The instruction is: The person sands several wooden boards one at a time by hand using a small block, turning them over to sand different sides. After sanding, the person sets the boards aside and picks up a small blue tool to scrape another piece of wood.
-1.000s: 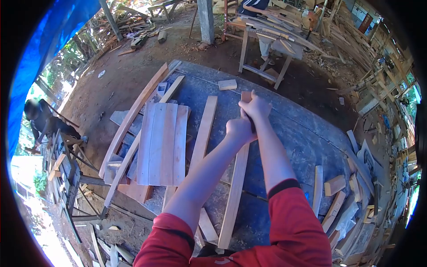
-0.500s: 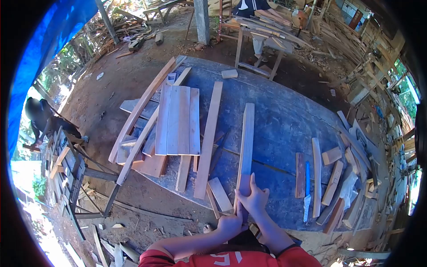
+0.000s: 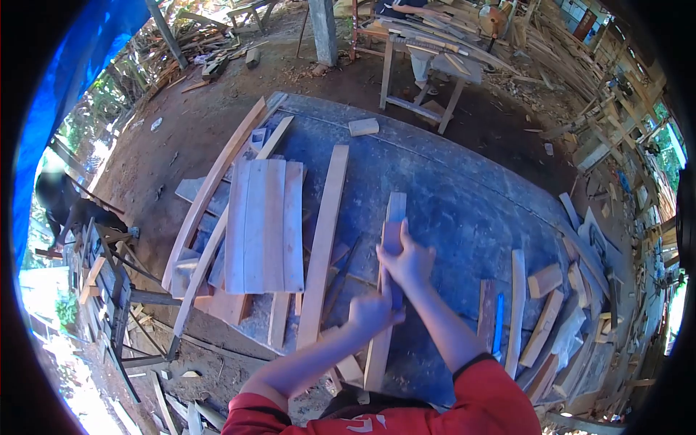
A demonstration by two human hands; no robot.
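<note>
A narrow wooden strip [image 3: 378,359] lies lengthwise on the blue-topped table [image 3: 464,210]. Over it is a long reddish-brown block [image 3: 391,235], its exact kind unclear. My right hand [image 3: 407,262] is closed around the front part of this block, thumb pointing forward. Closer to my body, my left hand [image 3: 373,312] is closed on its rear end. Left of the strip lies a long pale board [image 3: 325,239], and beyond it a panel of joined slats [image 3: 265,225] rests on other wood pieces.
Curved wood pieces and a blue object [image 3: 499,322] lie on the right. A small block [image 3: 363,127] sits near the far edge. A person [image 3: 72,203] is at the left, another [image 3: 417,61] behind a far bench [image 3: 453,69]. A post [image 3: 323,32] stands beyond.
Both hands and the block have moved forward along the strip, away from my body. The camera view has shifted, and the slat panel appears lower and farther left.
</note>
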